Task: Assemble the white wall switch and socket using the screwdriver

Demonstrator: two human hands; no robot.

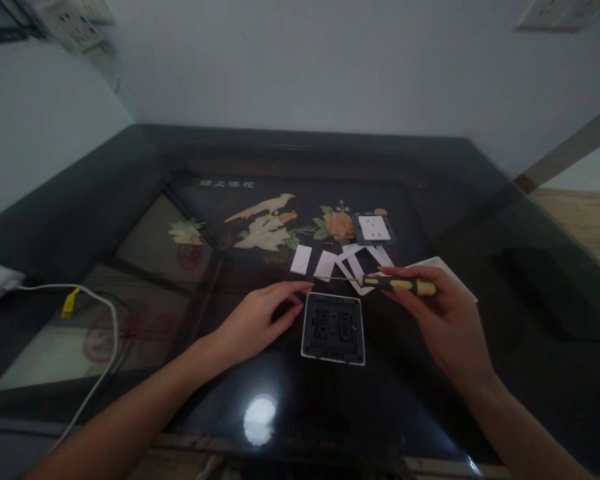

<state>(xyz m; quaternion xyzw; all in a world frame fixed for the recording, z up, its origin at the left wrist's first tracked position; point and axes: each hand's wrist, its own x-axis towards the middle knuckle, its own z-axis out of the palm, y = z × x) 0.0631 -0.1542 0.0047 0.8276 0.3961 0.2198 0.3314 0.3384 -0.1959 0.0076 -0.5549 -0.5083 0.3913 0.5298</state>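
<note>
A square wall switch base [333, 328], black with a thin white rim and two mechanisms in its middle, lies on the dark glossy tabletop between my hands. The thumb and index finger of my left hand [260, 313] close in on its upper left corner and appear to grip it. My right hand [440, 313] holds a screwdriver [400, 285] by its yellow-and-black handle. Its thin shaft points left, above the switch base, with the tip near my left index finger. Two white rectangular pieces [301, 260] and white frames [355, 267] lie just beyond the shaft.
Farther back sits a socket insert [374, 228] with a white face and dark surround. A white plate [450, 273] lies partly behind my right hand. A small dark screw-like piece [327, 244] is near the frames. On the left, a white cable [113, 313] carries a yellow tag.
</note>
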